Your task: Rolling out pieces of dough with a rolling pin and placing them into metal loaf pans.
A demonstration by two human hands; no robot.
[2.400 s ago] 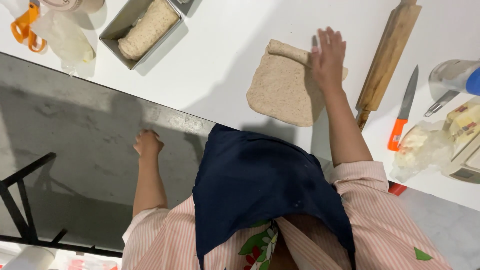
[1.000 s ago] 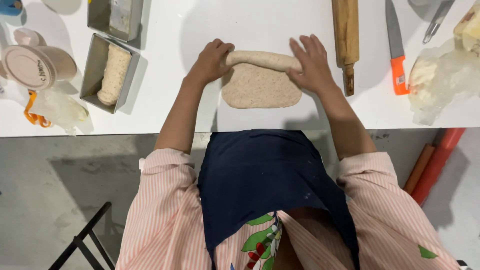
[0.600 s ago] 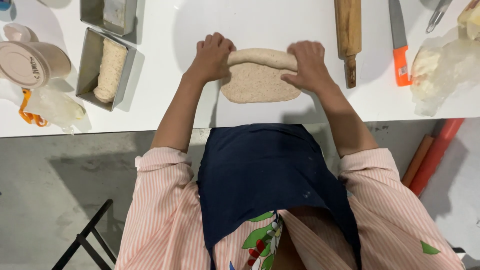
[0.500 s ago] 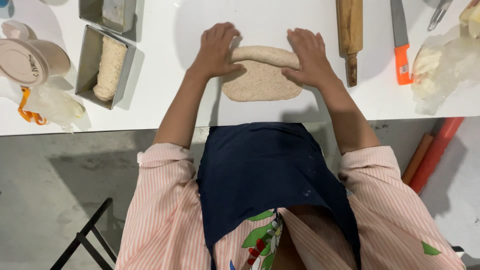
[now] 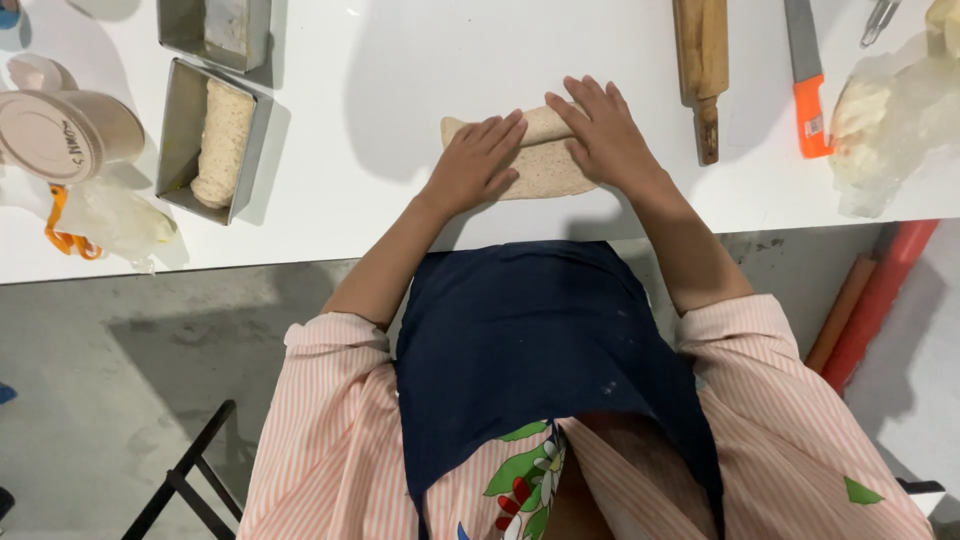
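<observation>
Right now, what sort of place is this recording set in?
Most likely a baking workspace, perhaps a small bakery or teaching kitchen. Both hands, left hand and right hand, press a rolled dough piece on a white table, beside a rolling pin and a metal loaf tin holding shaped dough.

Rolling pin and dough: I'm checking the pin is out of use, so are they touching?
Apart. The head view shows bare white table between the rolling pin and the dough, which lies under both hands.

I see through one head-worn camera, looking straight down. It sits close above the white table edge and my apron.
</observation>
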